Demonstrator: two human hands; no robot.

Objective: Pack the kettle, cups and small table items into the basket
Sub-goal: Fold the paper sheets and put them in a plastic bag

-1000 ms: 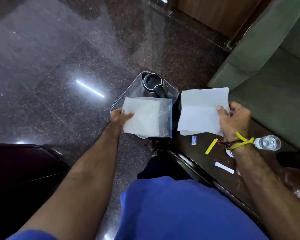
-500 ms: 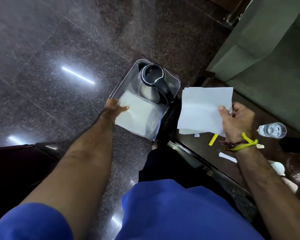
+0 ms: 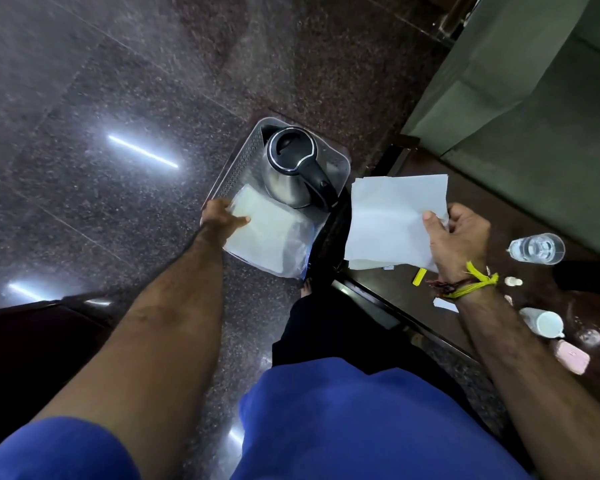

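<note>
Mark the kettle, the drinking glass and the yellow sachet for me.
kettle [image 3: 293, 152]: head view, on its black lid.
drinking glass [image 3: 536, 248]: head view, on the clear body, lying on the table.
yellow sachet [image 3: 419, 276]: head view, on its visible middle, below the held papers.

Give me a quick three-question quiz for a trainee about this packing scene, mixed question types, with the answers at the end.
1. True or false: the kettle stands inside the basket.
2. Multiple choice: what does the left hand hold? A) a glass B) a clear bag of white sheets C) a cup
3. Fill in: the right hand grips a stack of white ____ above the table.

Key:
1. True.
2. B, the plastic bag, low over the basket's near end.
3. Paper; the paper sheets. The glass and white cup remain on the table.
</note>
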